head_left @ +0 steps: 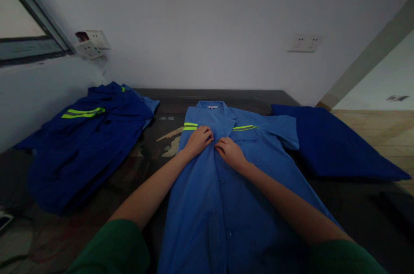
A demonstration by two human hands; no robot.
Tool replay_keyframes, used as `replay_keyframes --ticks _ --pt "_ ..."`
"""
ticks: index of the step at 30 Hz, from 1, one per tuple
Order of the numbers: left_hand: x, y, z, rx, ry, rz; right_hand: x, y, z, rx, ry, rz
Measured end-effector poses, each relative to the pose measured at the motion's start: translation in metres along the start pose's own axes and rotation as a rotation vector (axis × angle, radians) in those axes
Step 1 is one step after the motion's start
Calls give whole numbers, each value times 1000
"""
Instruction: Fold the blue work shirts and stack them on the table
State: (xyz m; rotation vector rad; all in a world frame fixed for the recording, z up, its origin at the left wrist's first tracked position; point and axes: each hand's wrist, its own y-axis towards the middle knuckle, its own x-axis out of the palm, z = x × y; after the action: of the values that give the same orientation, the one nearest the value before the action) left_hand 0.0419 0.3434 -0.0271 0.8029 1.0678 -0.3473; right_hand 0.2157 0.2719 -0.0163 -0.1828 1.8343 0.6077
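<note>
Three blue garments lie on a dark table (pixel 355 205) that fills the lower half of the frame. The largest in view, a light blue shirt (pixel 207 205), is spread front-up down the centre, its collar toward the wall and a yellow-green stripe across the chest. A dark blue heap (pixel 87 149) with the same striping sits at centre left, well apart from the shirt. A folded dark blue piece (pixel 330 144) lies at centre right, just beside the shirt's sleeve. Two sockets are on the wall, one (pixel 90 43) at upper left, one (pixel 305 43) at upper right. The left hand (pixel 199 139) rests on the shirt's chest beside the button line, fingers curled and pinching the fabric edge. The right hand (pixel 230 151) sits just beside it, fingers bent onto the same edge; how firmly it grips I cannot tell. Green sleeves (pixel 113 248) show at the bottom.
</note>
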Motion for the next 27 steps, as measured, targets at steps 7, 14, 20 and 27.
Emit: replay_keyframes --ticks 7,14,20,27 --pt "-3 -19 5 -3 69 -94 1 -4 3 -28 50 94" --pt "2 -22 0 -82 147 -201 6 -11 2 -108 -29 -97" --pt "4 -20 -3 -205 251 -251 7 -18 2 -77 -55 -134" --pt "9 22 -48 -400 269 -347 8 -18 3 -69 -9 -122"
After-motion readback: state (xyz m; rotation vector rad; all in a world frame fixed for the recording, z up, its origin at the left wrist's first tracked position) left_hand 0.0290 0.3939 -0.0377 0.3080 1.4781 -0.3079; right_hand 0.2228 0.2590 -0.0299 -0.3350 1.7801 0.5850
